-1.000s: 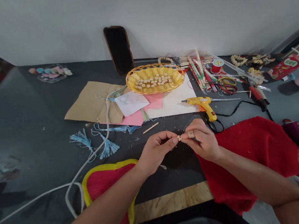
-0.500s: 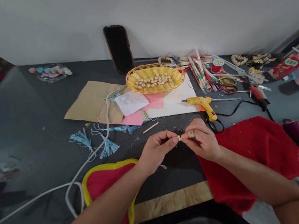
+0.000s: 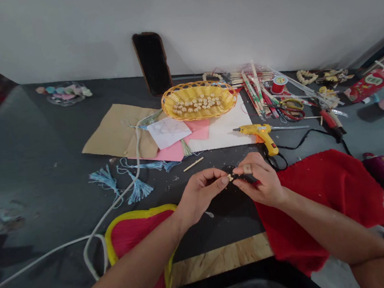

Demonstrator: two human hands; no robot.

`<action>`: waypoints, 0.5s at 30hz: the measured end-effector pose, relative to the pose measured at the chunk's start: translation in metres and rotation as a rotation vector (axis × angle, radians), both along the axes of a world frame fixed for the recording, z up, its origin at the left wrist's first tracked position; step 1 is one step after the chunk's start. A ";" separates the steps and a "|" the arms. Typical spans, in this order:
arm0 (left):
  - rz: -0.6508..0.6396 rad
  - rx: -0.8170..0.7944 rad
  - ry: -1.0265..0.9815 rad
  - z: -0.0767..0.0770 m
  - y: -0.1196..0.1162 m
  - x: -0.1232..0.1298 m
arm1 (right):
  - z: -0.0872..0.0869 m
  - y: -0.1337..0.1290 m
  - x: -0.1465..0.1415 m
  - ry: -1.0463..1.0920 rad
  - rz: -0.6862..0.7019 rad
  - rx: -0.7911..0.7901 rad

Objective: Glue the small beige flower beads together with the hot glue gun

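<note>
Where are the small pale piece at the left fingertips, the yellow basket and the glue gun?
Small pale piece [image 3: 230,177]: head view, its visible middle.
Yellow basket [image 3: 186,94]: head view, bare inner back wall.
Glue gun [image 3: 259,131]: head view, yellow body.

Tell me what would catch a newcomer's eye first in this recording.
Probably the bright red cloth, spread under the person's right forearm at the table's near edge. Next, the yellow basket of small pale pieces at the back, in front of the upright phone, with a yellow glue gun to its front right. Between them, the left hand pinches a tiny pale piece.
</note>
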State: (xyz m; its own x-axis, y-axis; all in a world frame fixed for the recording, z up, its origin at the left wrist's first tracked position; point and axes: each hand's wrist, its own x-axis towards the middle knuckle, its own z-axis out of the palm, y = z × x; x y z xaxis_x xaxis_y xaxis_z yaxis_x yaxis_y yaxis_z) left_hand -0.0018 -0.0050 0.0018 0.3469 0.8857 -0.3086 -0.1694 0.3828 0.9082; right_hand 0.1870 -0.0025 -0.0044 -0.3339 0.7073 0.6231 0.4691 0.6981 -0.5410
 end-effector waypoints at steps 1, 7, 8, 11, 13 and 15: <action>-0.008 -0.003 -0.005 0.000 0.000 0.000 | 0.000 0.000 0.000 0.002 0.013 -0.001; -0.096 0.002 -0.008 0.000 0.001 -0.002 | 0.002 0.000 0.001 -0.014 0.109 -0.022; -0.102 0.002 -0.012 -0.001 0.001 -0.002 | 0.002 0.001 0.001 -0.010 0.120 -0.022; -0.115 0.008 -0.016 -0.001 0.000 -0.003 | 0.001 0.001 0.000 0.004 0.136 -0.030; -0.118 0.013 -0.009 -0.001 0.000 -0.003 | 0.002 0.002 0.000 0.006 0.134 -0.028; -0.118 0.017 -0.008 -0.002 0.001 -0.003 | 0.002 0.002 -0.001 0.005 0.125 -0.020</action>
